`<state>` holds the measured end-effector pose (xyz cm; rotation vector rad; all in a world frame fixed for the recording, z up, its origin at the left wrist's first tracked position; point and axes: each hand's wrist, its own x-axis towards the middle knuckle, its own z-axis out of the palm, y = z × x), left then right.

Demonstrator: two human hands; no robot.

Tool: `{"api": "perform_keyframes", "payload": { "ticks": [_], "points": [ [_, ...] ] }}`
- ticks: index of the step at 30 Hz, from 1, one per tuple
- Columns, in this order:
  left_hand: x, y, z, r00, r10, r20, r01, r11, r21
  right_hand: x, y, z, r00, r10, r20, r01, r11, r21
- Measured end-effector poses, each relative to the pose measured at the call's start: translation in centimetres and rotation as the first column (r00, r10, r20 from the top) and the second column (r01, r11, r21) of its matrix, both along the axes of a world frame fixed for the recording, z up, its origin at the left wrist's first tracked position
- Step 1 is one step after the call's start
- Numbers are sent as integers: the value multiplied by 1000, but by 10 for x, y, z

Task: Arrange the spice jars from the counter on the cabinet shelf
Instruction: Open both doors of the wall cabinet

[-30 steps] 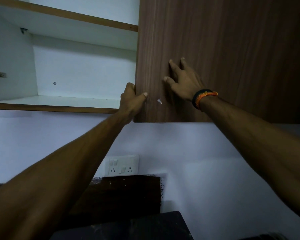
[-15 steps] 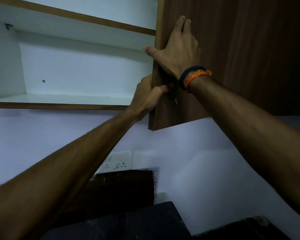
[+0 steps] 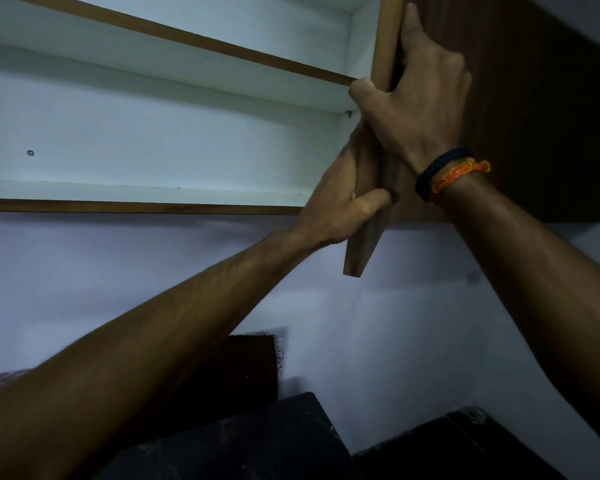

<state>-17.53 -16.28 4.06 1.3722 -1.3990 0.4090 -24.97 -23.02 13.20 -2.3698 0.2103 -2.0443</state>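
Both hands hold the same thing, the wooden cabinet door (image 3: pixel 368 244), which stands open with its thin edge turned toward the camera. Left hand (image 3: pixel 343 199) makes its grip low on this edge: the fingers go behind the door and the thumb (image 3: pixel 374 200) presses across the front face, so the grip is closed around the door edge. Right hand (image 3: pixel 416 98) is higher on the same edge; its thumb hooks over the edge toward the cabinet inside, and its long fingers lie nearly straight up on the dark front face. On the right wrist I count two bands (image 3: pixel 447 174), one dark braided and one orange thread, touching each other.

No spice jar can be seen anywhere in the view, neither in the cabinet nor on the tabletop.

Cabinet interior (image 3: pixel 153 133) is white, and two shelves are visible: the lower shelf (image 3: pixel 136 194) with a brown front edge, and one upper shelf (image 3: pixel 187 39), also edged in brown. One small round fitting (image 3: pixel 30 153) sits on the back wall near the left corner above the lower shelf. I can read no writing or label.

Below, the wall (image 3: pixel 378 323) is pale, and a dark tabletop (image 3: pixel 257 445) shows at the bottom edge.
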Motion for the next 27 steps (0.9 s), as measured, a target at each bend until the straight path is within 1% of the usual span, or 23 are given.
{"api": "perform_keyframes", "payload": {
  "ticks": [4,6,8,12,16,19,23,27],
  "points": [
    [-24,-27,-2,995,-100,-30,99,995,-24,-26,-18,-5,1000,4,8,-3,1000,-9],
    [-35,-43,-3,992,-119,-36,117,992,-38,-40,-28,-7,999,34,24,-34,999,-4],
    [-46,-60,-3,996,-78,-34,77,996,-53,-54,-39,-9,998,59,30,-59,998,5],
    [-73,-95,-4,1000,-23,0,23,999,-35,-83,-67,-10,999,19,40,-20,999,32],
    [-90,-124,-7,998,16,67,-19,999,37,-107,-94,-16,998,-21,66,17,998,62],
    [-92,-141,-9,989,-29,145,11,993,119,-121,-115,-18,995,-65,79,58,994,91],
    [-92,-160,-15,980,-83,183,42,975,218,-135,-142,-19,995,-83,47,78,991,110],
    [-94,-181,-21,962,-74,262,2,964,265,-145,-170,-21,986,-164,31,159,979,128]
  ]
}}
